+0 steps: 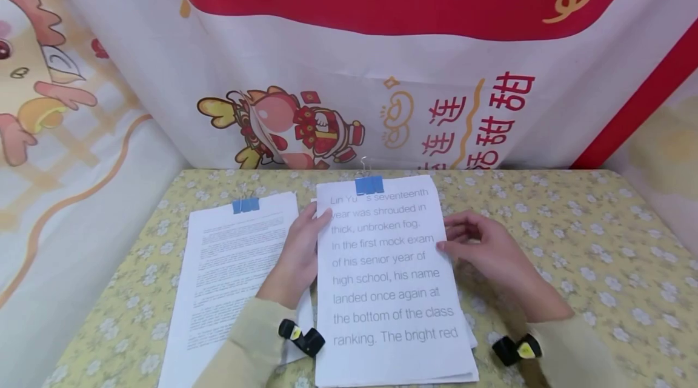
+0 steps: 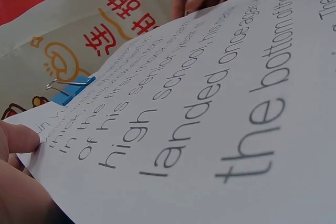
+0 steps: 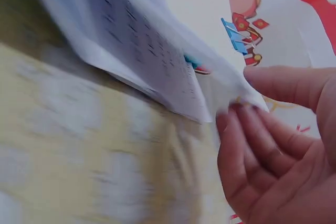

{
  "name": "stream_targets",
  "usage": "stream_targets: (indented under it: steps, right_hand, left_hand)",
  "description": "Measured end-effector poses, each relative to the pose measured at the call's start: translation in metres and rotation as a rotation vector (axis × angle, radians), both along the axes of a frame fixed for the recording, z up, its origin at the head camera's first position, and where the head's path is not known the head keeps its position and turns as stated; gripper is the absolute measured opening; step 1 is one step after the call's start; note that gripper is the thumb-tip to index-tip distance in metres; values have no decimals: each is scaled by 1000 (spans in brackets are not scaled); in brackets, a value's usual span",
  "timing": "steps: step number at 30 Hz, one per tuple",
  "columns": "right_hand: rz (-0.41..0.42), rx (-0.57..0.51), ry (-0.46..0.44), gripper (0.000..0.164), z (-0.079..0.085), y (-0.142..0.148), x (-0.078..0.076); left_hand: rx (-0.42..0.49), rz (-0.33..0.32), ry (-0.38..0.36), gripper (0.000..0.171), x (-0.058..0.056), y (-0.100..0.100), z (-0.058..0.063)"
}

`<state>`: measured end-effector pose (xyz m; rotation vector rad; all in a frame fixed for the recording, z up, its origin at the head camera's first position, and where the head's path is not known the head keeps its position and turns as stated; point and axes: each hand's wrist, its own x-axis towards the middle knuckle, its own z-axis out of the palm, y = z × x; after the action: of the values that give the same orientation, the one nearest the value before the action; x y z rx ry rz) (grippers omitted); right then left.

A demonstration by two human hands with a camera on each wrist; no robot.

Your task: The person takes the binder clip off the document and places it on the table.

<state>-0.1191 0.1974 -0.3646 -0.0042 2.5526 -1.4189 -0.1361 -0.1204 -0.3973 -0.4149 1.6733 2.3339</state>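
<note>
"What's in the person's grasp?"

"A stack [image 1: 389, 279] of white paper, in the middle of the frame, large print up. A blue clip [image 1: 369, 184] bites its top edge."

"How are the hands set?"

"The left hand [image 1: 297, 248] pinches the left edge near the top, thumb on the front page. The right hand [image 1: 485, 248] has the right edge, a little above halfway down, between its thumb and bent fingers."

"Does it lie flat?"

"No. Seen from the right wrist, its near side stands off the cloth [image 1: 572, 279], and a printed page [image 3: 136, 40] shows below it, too blurred for me to read."

"And over on the left of the frame?"

"A small-print stack [image 1: 234, 291] lies there, with a second clip [image 1: 246, 205], blue too, at its top. The left sleeve [image 1: 251, 327] crosses its lower right part."

"What's behind?"

"A red and white backdrop [image 1: 354, 54] across the upper half, a cartoon figure [image 1: 278, 121] left of centre, and red characters [image 1: 501, 103] toward the right."
</note>
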Motion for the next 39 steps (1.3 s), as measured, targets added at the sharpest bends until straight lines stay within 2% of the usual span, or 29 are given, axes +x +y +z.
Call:
stream_targets:
  steps: [4,7,11,15,20,24,28,33,39]
  right_hand:
    - [15,139,141,59,22,-12,-16]
    - [18,183,210,62,37,-26,-33]
    - [58,199,260,56,52,-48,-57]
    - [102,188,243,56,60,-69,-80]
    - [171,209,187,69,62,-91,-97]
    - [224,231,166,74,62,-104,-104]
    - [250,265,145,71,63,-109,-109]
    - [277,280,133,66,63,-106,-114]
    - [317,256,95,60,63,-99,-118]
  left_hand:
    - [24,-14,28,65,1,-2,-1]
    - [38,-22,45,64,2,-2,-1]
    - [77,-19,40,67,3,-1,-1]
    - [106,-26,51,70,3,1,-2]
    - [121,-49,81,65,4,1,-3]
    - [127,-54,89,62,5,0,-5]
    - [132,-48,88,65,6,1,-5]
    - [125,-47,85,67,8,2,-6]
    - [86,-62,83,56,8,1,-6]
